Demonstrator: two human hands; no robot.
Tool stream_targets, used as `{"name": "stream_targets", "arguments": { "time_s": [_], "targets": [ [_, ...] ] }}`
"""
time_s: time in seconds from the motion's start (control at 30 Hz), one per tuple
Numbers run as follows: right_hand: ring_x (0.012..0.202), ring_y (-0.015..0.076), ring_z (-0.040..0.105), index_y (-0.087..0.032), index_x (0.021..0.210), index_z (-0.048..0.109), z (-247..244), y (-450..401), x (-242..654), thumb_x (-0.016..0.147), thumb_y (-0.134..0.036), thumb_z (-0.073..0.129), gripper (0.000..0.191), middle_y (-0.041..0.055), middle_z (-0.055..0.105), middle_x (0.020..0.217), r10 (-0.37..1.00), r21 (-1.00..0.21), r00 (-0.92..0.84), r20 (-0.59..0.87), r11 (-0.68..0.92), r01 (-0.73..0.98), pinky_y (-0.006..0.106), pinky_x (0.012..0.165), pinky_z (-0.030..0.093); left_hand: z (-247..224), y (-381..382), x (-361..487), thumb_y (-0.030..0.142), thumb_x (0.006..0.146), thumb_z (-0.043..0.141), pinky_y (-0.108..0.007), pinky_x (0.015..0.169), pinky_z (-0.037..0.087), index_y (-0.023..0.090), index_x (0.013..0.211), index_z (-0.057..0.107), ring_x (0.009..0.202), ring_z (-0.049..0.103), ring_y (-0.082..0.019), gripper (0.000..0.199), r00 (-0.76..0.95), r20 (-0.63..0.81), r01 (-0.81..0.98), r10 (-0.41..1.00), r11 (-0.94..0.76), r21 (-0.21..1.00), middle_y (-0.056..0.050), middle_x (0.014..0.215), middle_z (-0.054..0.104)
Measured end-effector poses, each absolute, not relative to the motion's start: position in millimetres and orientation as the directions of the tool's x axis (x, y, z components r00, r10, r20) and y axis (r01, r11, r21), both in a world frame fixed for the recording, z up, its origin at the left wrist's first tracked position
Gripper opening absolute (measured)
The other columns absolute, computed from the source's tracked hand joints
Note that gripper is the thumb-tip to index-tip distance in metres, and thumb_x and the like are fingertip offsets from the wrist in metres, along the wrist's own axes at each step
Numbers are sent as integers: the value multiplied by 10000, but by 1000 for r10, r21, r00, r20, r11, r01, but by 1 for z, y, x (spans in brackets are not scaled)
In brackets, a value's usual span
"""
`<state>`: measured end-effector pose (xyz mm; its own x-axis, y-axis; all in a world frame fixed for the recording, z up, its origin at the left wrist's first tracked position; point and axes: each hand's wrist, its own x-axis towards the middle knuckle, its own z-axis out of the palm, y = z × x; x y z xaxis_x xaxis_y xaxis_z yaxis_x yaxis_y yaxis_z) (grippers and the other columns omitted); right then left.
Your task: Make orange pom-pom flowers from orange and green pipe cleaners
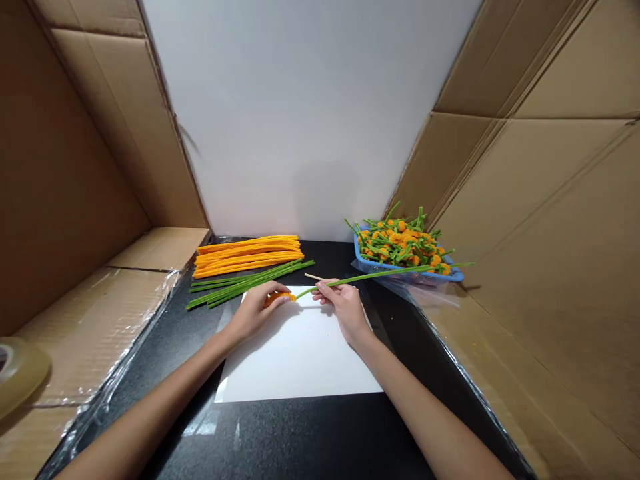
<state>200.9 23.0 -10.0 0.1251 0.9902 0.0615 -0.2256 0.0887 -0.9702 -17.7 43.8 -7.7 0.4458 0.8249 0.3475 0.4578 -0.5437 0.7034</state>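
Observation:
Over the white sheet, my left hand pinches a coiled orange pipe cleaner, partly hidden by the fingers. My right hand is closed on a long green pipe cleaner, whose near end meets the orange coil; its far end reaches right, past the blue basket. A thin pale wooden stick also sits in my right hand and sticks out to the upper left. Whether the green end goes into the coil or only touches it, I cannot tell.
Bundles of orange pipe cleaners and green pipe cleaners lie at the back left. A blue basket at the back right holds several orange-and-green pieces. Cardboard walls flank the black tabletop; a tape roll is far left.

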Motion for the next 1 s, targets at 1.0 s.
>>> {"name": "stream_targets", "arguments": {
  "time_s": [1.0],
  "targets": [
    [626,182,660,-172,780,692,14,18,214,764,-424,749,259,44,706,675,967,-965,-24,253,254,63,288,589,501,-7,34,-14,428,1015,316,-281,639,376,217,945,576,738,598,-205,342,584,229,686,779,-624,374,-50,859,676]
  ]
}}
